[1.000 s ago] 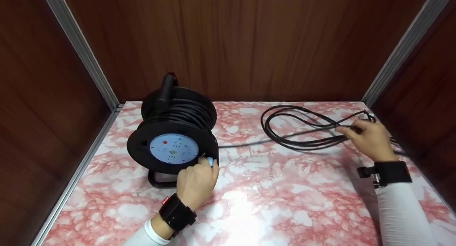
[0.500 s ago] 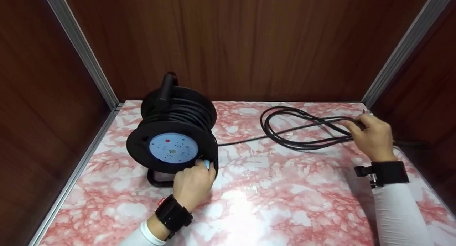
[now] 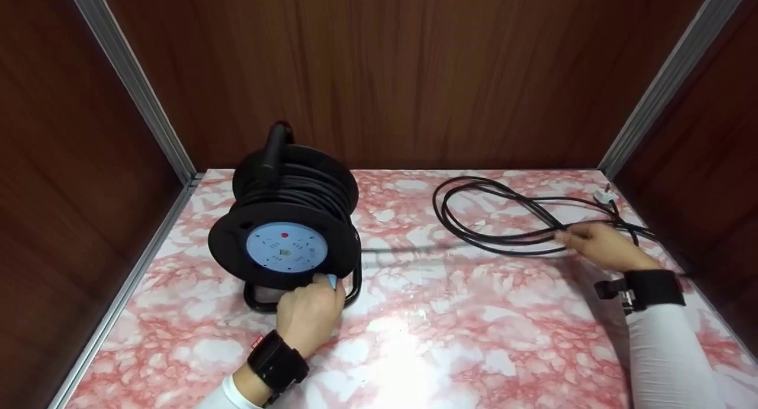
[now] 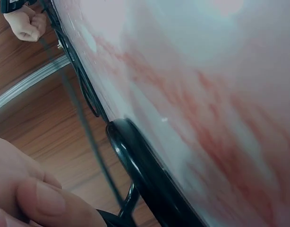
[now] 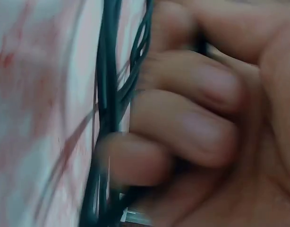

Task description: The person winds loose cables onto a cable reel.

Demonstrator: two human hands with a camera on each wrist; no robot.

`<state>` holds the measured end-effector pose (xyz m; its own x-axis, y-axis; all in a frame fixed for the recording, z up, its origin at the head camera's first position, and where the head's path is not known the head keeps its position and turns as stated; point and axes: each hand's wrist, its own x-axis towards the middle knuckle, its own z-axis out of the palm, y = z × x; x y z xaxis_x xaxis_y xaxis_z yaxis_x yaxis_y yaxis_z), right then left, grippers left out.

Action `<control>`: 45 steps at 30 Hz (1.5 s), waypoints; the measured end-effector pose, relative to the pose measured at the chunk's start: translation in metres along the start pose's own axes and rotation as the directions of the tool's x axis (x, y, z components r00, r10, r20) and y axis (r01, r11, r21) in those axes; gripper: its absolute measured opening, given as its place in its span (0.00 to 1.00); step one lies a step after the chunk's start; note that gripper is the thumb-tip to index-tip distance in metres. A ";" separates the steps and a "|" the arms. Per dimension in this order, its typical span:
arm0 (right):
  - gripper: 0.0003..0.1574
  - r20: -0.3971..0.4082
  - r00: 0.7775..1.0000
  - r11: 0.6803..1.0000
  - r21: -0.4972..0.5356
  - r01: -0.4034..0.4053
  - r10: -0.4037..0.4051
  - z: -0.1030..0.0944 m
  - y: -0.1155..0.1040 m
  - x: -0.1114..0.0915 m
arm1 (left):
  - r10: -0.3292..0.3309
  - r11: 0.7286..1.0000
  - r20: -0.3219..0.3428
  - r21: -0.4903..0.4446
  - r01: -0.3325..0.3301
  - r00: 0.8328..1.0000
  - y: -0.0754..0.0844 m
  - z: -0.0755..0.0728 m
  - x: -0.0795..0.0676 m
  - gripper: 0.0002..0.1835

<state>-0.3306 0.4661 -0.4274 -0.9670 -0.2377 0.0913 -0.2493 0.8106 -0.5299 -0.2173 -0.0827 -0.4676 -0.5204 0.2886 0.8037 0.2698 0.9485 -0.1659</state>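
Observation:
On the left of the head view stands a black cable reel (image 3: pixel 228 252) with a pale blue socket face (image 3: pixel 266 249) and black cable wound on its drum. My left hand (image 3: pixel 311 314) grips the blue knob (image 3: pixel 332 280) at the face's lower edge. My right hand (image 3: pixel 601 246) is on the right, fingers curled around a strand of black cable (image 5: pixel 199 45). In the left wrist view that cable (image 4: pixel 83 118) runs taut from the right hand to the reel. Loose loops of cable (image 3: pixel 503 241) lie beside the right hand.
A white plug (image 3: pixel 604 195) lies at the back right corner. The reel's black tube stand (image 3: pixel 260 306) rests on the red and white marbled table (image 3: pixel 414 338). Wood panels (image 3: pixel 402 71) with metal corner strips enclose the back and sides.
My left hand has moved left and down with the knob, and the socket face has turned. The right hand has dropped lower after rising slightly rightward, uncovering the white plug.

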 end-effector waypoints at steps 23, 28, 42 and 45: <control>0.22 -0.079 0.993 0.982 -0.172 0.073 -0.087 0.027 0.030 0.023 | -0.074 0.997 0.065 -0.025 0.076 0.995 -0.011 0.006 -0.015 0.18; 0.21 -0.066 0.995 0.987 -0.147 0.066 -0.076 0.031 0.031 0.030 | -0.117 0.992 0.093 -0.030 0.120 0.989 -0.013 0.003 -0.015 0.19; 0.21 -0.085 0.990 0.989 -0.103 0.102 -0.111 0.034 0.043 0.037 | -0.153 0.986 0.152 -0.047 0.161 0.977 -0.010 0.001 -0.017 0.21; 0.25 -0.097 0.994 0.997 -0.073 0.035 -0.042 0.023 0.034 0.030 | -0.090 0.995 0.147 -0.037 0.096 0.985 -0.012 0.000 -0.017 0.20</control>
<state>-0.3671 0.4743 -0.4616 -0.9562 -0.2185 0.1947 -0.2860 0.8388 -0.4632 -0.2112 -0.0989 -0.4794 -0.6557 0.2185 0.7227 0.2487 0.9663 -0.0665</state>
